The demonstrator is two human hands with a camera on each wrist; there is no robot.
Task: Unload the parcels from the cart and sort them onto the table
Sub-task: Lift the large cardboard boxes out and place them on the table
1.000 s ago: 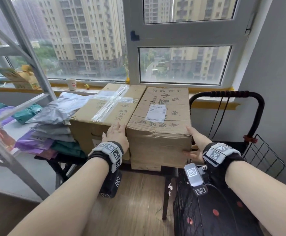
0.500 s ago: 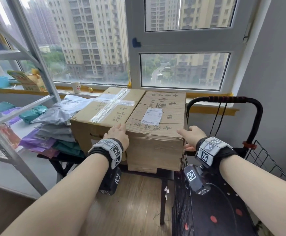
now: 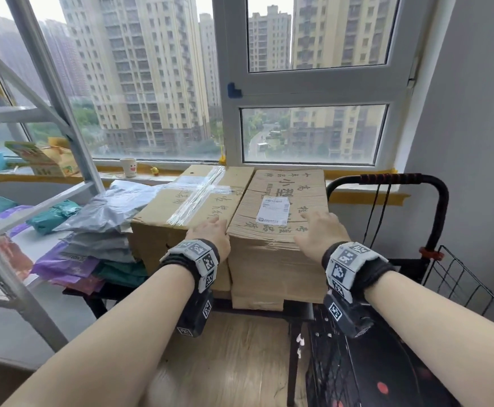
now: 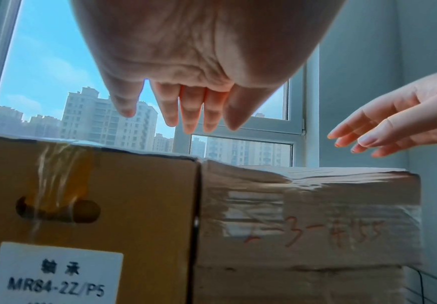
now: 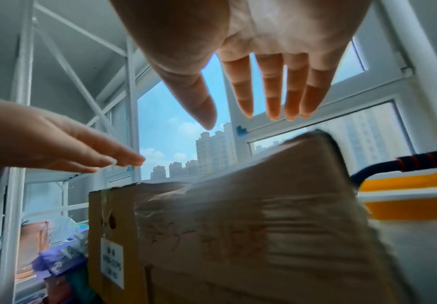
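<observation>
Two cardboard boxes stand side by side on the small dark table (image 3: 251,308) under the window. The right box (image 3: 281,230) is wrapped in tape and carries a white shipping label; the left box (image 3: 187,207) has clear tape crossed over its top. My left hand (image 3: 213,233) hovers open over the seam between them, fingers straight, clear of the tops in the left wrist view (image 4: 183,115). My right hand (image 3: 319,230) is open above the near right part of the taped box (image 5: 251,236), holding nothing. The black cart (image 3: 386,362) stands at the right.
Grey, purple and teal mailer bags (image 3: 98,230) are piled on the table left of the boxes. A metal shelving frame (image 3: 48,113) rises on the left. The cart handle (image 3: 392,179) and its wire basket side (image 3: 469,289) stand close to the taped box. A paper cup (image 3: 128,166) sits on the windowsill.
Both hands let go of the taped box's sides and rose above the tops of the boxes. The box stays on the table next to the left one.
</observation>
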